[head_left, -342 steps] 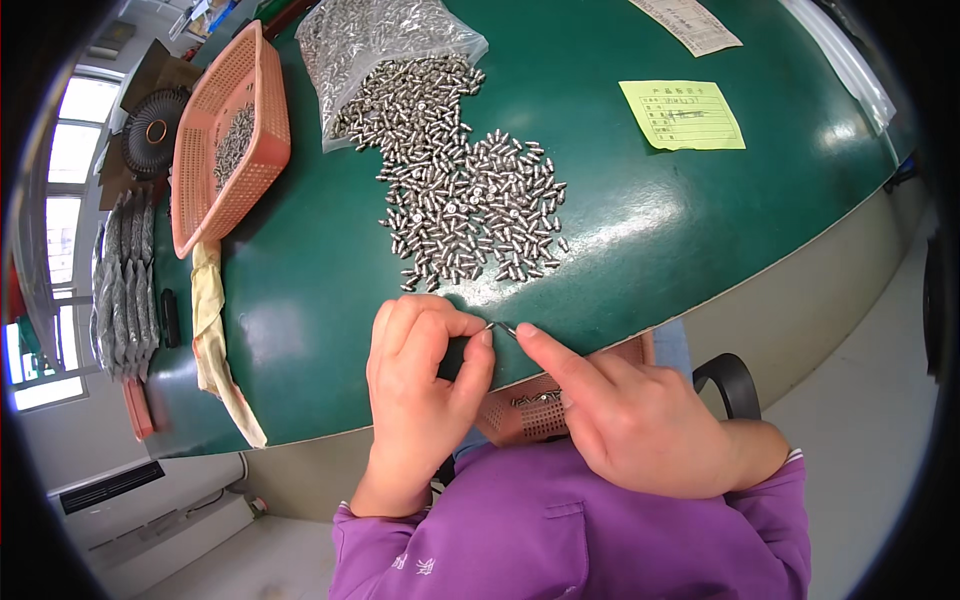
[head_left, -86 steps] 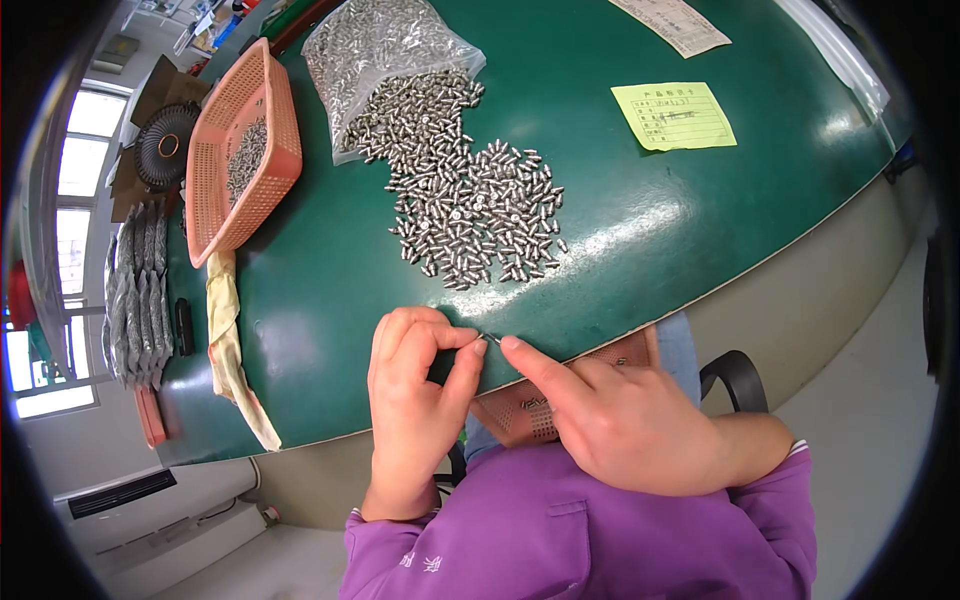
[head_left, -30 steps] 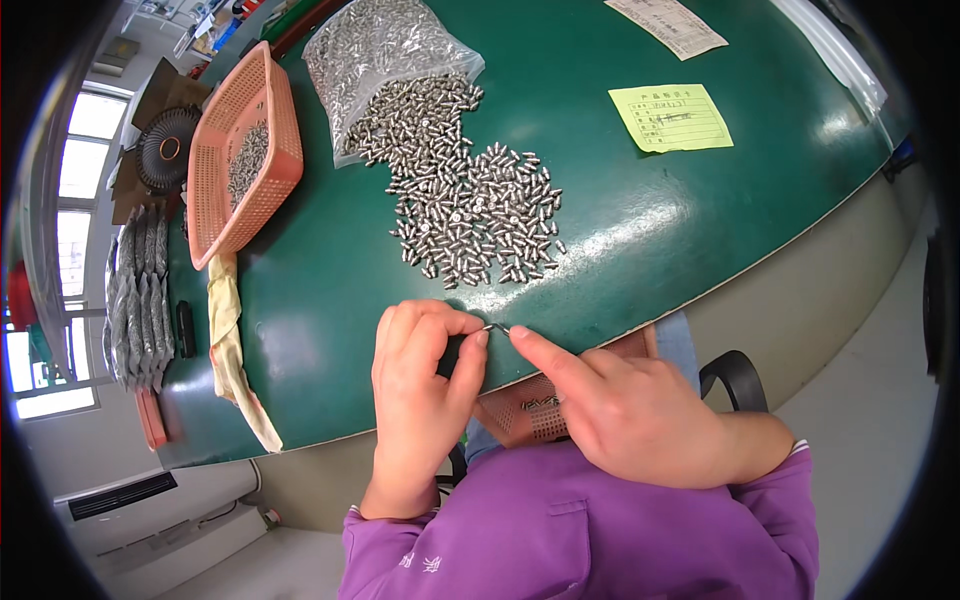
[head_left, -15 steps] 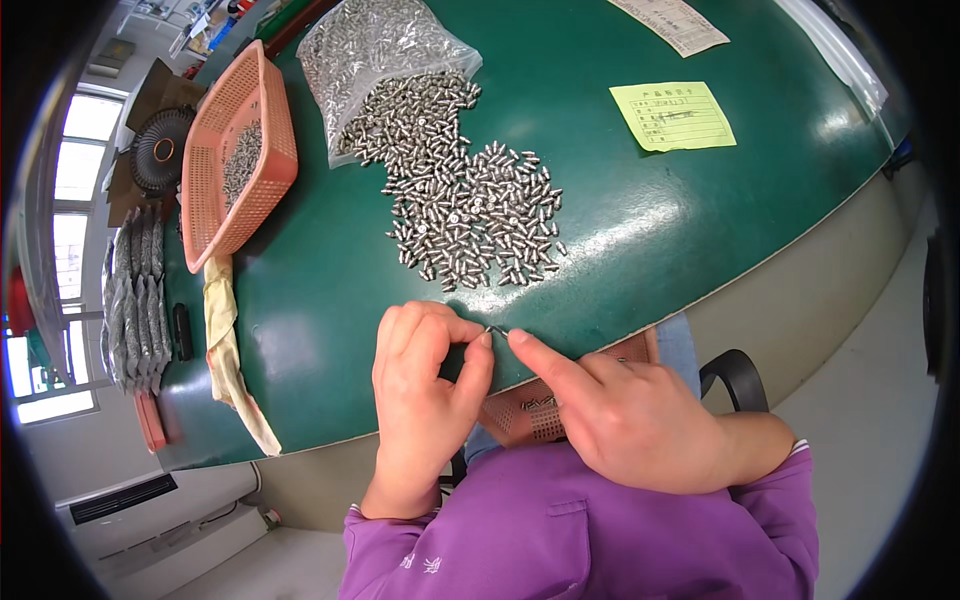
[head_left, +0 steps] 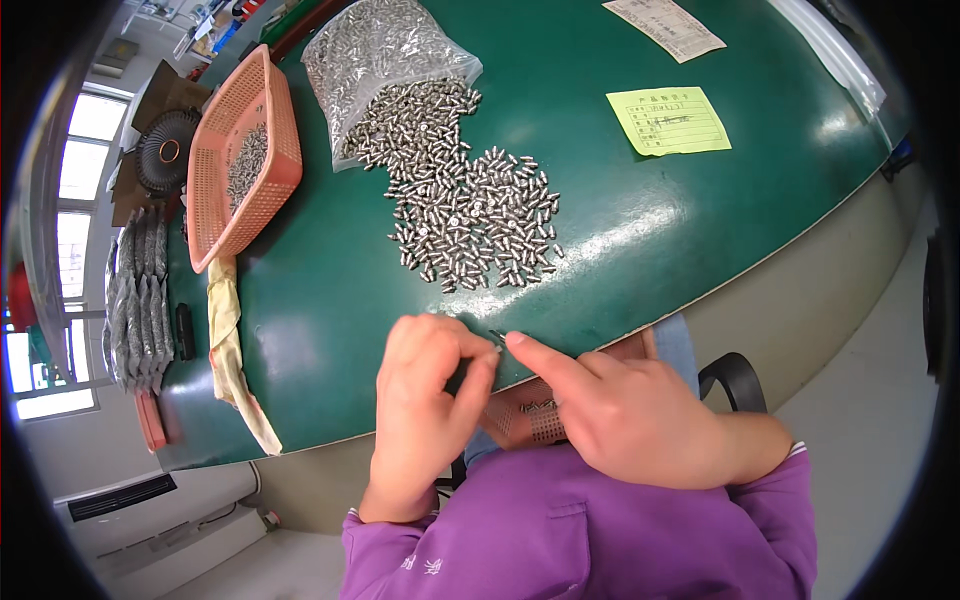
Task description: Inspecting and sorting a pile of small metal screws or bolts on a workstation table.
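Head view, looking down on a dark green rounded table top [head_left: 640, 230]; both hands meet at its near edge. Left hand [head_left: 425, 400] curled, fingers bent inward toward the thumb, fingertips close together over a small silvery metal piece [head_left: 497, 338]; the piece is mostly hidden, so its shape cannot be told. Right hand [head_left: 625, 420] half closed, forefinger stretched out, its tip touching the same small piece from the right; the other fingers folded under the palm; whether thumb and forefinger pinch the piece cannot be told. The piece sits at the table's near edge, between the two hands' fingertips, well apart from the loose heap.

Loose heap of small silver metal bullet-shaped parts [head_left: 470, 215] spread on the table beyond the hands; it runs up into an open clear plastic bag of the same parts [head_left: 385, 55]. Orange-pink plastic mesh basket [head_left: 245, 160] to the left of the bag, tilted on the table's far-left edge, with a few silver parts inside. Yellow-green paper slip [head_left: 668, 120] on the table to the right; white printed paper sheet [head_left: 665, 25] beyond it. Pale yellow cloth strip [head_left: 235, 350] hanging along the left edge. A second small orange mesh tray [head_left: 530, 420] under the table edge, in the lap, partly hidden by the right hand; purple sleeves [head_left: 560, 540] at the bottom.
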`<state>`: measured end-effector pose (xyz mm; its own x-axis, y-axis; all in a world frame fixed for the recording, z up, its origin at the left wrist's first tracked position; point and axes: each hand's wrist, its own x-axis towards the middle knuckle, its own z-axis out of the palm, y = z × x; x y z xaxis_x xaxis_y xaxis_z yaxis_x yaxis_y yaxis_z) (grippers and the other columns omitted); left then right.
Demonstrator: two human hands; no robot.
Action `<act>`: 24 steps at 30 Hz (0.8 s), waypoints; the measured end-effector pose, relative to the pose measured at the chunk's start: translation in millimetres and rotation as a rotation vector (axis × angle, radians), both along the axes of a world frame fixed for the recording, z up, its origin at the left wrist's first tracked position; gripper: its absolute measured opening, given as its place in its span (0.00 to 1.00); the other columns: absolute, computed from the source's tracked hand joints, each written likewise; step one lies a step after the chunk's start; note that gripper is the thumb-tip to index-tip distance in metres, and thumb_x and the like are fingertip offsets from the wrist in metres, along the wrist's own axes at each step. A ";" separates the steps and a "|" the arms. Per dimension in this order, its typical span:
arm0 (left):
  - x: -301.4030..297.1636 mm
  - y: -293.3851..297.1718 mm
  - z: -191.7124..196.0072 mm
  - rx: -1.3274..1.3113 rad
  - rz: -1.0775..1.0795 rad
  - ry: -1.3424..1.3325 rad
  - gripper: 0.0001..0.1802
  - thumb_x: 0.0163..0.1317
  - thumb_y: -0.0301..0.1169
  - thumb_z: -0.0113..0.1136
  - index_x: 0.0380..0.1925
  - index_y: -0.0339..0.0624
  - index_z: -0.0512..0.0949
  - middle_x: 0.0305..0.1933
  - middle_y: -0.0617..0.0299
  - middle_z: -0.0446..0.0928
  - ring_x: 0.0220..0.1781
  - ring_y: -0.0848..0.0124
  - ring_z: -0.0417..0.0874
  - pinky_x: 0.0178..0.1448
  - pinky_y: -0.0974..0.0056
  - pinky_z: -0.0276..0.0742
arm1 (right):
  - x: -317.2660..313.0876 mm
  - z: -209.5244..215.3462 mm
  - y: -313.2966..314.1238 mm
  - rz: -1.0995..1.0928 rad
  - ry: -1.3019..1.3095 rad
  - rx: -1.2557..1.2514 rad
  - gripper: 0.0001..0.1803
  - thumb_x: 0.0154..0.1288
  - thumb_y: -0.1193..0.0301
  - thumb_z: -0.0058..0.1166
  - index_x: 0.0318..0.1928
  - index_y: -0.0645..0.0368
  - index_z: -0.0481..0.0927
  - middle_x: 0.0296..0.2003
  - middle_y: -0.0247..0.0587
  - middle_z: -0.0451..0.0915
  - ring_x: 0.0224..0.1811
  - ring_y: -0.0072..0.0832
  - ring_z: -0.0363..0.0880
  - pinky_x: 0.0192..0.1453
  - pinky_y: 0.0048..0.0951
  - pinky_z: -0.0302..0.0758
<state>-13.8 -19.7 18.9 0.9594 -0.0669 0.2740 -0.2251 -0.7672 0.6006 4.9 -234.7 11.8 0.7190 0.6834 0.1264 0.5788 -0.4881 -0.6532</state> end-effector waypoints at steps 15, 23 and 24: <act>20.7 4.5 -9.8 0.057 0.209 -0.012 0.09 0.54 0.19 0.71 0.32 0.39 0.79 0.36 0.57 0.80 0.39 0.57 0.80 0.45 0.56 0.76 | 1.7 1.3 -6.9 -0.041 0.041 0.081 0.36 0.63 0.78 0.56 0.73 0.56 0.70 0.29 0.43 0.79 0.26 0.40 0.81 0.32 0.40 0.80; 4.7 0.6 -4.6 0.017 0.057 -0.024 0.09 0.54 0.16 0.67 0.35 0.38 0.80 0.37 0.57 0.80 0.41 0.56 0.80 0.47 0.56 0.76 | 2.0 4.3 -4.5 -0.043 0.041 0.010 0.36 0.62 0.79 0.56 0.73 0.52 0.71 0.27 0.38 0.76 0.24 0.36 0.78 0.28 0.37 0.78; 3.8 0.3 -5.1 0.016 0.057 -0.023 0.09 0.54 0.16 0.67 0.35 0.38 0.80 0.37 0.57 0.80 0.41 0.56 0.80 0.47 0.56 0.76 | 1.5 3.8 -3.9 -0.038 0.034 0.010 0.37 0.62 0.79 0.56 0.73 0.53 0.71 0.27 0.38 0.76 0.24 0.36 0.78 0.28 0.37 0.78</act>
<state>-10.0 -19.4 13.8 0.9554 -0.0171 0.2950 -0.1942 -0.7888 0.5832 6.4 -238.6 15.6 0.7484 0.6543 0.1086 0.5377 -0.5027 -0.6769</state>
